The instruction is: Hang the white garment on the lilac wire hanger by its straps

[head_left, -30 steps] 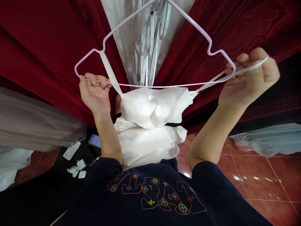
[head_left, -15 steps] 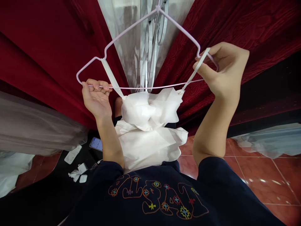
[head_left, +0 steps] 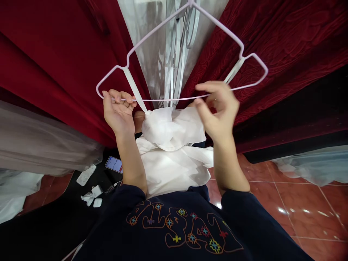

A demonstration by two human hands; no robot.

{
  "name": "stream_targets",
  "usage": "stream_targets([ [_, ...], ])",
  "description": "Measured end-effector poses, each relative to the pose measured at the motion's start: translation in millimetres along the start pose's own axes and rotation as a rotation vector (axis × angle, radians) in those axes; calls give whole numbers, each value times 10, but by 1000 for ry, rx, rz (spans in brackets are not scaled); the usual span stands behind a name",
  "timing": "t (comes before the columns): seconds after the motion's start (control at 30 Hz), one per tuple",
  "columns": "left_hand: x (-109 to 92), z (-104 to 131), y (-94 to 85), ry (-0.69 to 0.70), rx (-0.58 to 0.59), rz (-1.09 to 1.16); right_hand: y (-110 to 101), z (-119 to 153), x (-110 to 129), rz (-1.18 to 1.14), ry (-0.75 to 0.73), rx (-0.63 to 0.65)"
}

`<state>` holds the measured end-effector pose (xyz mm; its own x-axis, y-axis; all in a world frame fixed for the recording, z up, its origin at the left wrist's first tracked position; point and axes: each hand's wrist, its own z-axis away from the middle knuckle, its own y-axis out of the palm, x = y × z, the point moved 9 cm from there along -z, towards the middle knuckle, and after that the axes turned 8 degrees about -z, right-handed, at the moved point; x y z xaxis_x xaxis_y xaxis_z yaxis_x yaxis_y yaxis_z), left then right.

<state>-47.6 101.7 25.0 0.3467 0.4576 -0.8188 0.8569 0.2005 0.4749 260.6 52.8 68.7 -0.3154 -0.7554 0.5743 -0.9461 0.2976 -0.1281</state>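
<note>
A pale lilac clothes hanger [head_left: 157, 30] is held up in front of me. My left hand [head_left: 119, 112] is closed round the left end of its bottom bar. From the hanger's two shoulder notches hang the straps of a white garment [head_left: 174, 166], whose ruffled top lies over my lap. The left strap [head_left: 133, 87] runs down past my left fingers; the right strap [head_left: 234, 70] passes behind my right hand. Blurred a little by motion, my right hand [head_left: 217, 108] is near the bar's right half, thumb and fingers apart, with nothing between them.
Red curtains [head_left: 67, 54] hang on both sides, with a white metal grille [head_left: 176, 54] between them. To my left, a black surface carries a lit phone [head_left: 113, 164], a white charger [head_left: 96, 191] and other small items. Red tiles [head_left: 307, 206] cover the floor at right.
My right hand has let go of the right strap, which now sits in the hanger's right notch, and has moved left and down. The hanger has shifted slightly right.
</note>
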Motion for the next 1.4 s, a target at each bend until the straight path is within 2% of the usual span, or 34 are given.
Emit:
stream_targets([
  [0.07, 17, 64, -5, -2, -27, -10, 195, 132, -145, -23, 111, 101],
  [0.2, 86, 266, 3, 15, -60, -101, 212, 242, -311, -41, 168, -31],
  [0.37, 88, 509, 138, 3, 93, -459, 290, 264, -364, -50, 204, -64],
  [0.47, -25, 591, 231, -66, 212, -582, 280, 247, -389, -36, 198, -91],
  [0.53, -202, 581, 299, -77, 262, -518, 278, 218, -424, -20, 198, -68],
  [0.63, -517, 446, 393, -56, 323, -222, 265, 162, -463, -42, 188, -32],
  [0.67, -556, 389, 407, -90, 349, -160, 251, 146, -468, -53, 183, -34],
  [0.73, -731, 257, 332, 24, 303, -94, 213, 129, -464, -63, 175, -55],
  [0.8, -787, 185, 142, 104, 163, -78, 170, 135, -439, -55, 165, -90],
  [0.9, -653, 243, -239, 109, -139, -83, 170, 175, -406, -59, 171, -93],
  [0.97, -471, 315, -362, 30, -219, -150, 232, 205, -408, -72, 193, -47],
  [1.0, -373, 333, -353, -21, -191, -202, 266, 218, -416, -79, 206, -27],
  [1.07, -219, 351, -240, -86, -66, -274, 319, 232, -437, -86, 228, -10],
  [1.13, -164, 370, -79, -70, 49, -285, 350, 231, -457, -78, 244, -19],
  [1.2, -154, 406, 68, -38, 112, -269, 376, 225, -460, -57, 253, -28],
  [1.3, -137, 477, 219, -36, 139, -276, 408, 239, -441, -62, 257, -31],
  [1.4, -179, 512, 237, 16, 86, -253, 379, 294, -457, -105, 240, -18],
])
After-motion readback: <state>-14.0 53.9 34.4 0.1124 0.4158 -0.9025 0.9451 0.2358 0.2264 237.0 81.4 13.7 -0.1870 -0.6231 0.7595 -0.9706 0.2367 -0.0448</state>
